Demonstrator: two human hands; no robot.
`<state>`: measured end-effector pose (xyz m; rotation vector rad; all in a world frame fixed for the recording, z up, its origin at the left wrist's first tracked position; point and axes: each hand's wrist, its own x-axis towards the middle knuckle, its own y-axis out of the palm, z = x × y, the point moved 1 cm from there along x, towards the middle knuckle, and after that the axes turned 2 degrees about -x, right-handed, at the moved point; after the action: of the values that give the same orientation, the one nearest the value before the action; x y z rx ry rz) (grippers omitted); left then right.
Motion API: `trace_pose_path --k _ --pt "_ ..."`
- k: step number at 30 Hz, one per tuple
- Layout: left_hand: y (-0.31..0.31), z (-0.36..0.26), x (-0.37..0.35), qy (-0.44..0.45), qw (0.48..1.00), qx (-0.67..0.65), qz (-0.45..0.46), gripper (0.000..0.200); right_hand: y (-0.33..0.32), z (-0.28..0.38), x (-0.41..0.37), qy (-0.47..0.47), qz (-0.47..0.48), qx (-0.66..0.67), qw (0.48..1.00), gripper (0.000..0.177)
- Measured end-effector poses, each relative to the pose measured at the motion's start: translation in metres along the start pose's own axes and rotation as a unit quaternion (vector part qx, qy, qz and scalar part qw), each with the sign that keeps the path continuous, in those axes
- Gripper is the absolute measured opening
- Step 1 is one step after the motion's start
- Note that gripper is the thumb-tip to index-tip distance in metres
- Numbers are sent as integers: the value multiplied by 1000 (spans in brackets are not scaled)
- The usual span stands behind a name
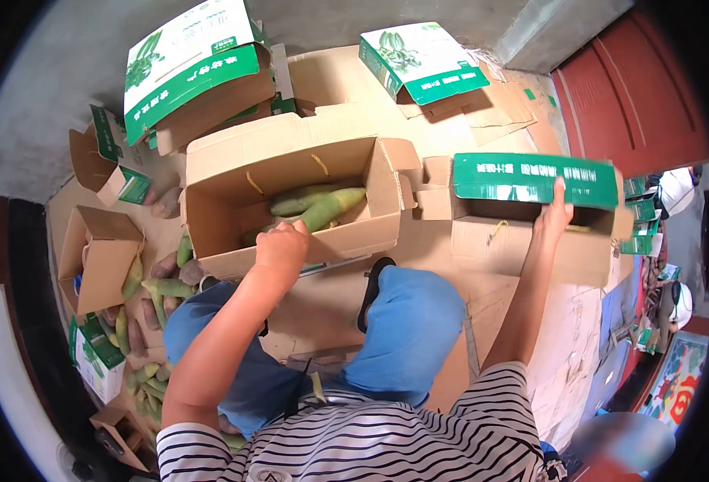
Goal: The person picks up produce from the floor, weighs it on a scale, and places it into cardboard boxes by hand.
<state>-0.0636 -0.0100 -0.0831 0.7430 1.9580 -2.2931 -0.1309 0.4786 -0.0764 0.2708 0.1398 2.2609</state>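
Left hand (280, 252): while it's over the open box's (354, 243) near edge, its fingers curl right by the lower-left end of a long green vegetable (338, 208); can't tell if they're gripping it.
Vegetable spot: inside, towards the right end, another green one (292, 201) just behind.
Right hand (553, 222): one finger stretched onto the next box's green flap (503, 178), grip unclear tbh.

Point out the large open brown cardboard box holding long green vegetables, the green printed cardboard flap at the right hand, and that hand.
Large open brown cardboard box (362, 236): head view, front wall.
Green printed cardboard flap (531, 181): head view, printed face.
Right hand (555, 216): head view, its middle.
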Motion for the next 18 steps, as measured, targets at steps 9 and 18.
trace_pose_path --k 9,18 --pt "5 -4 -3 -20 999 1 -30 29 200 57 22 -127 79 124 981 22" --pt "2 -7 -5 -27 999 -5 -28 28 283 -81 14 365 280 82 884 10"
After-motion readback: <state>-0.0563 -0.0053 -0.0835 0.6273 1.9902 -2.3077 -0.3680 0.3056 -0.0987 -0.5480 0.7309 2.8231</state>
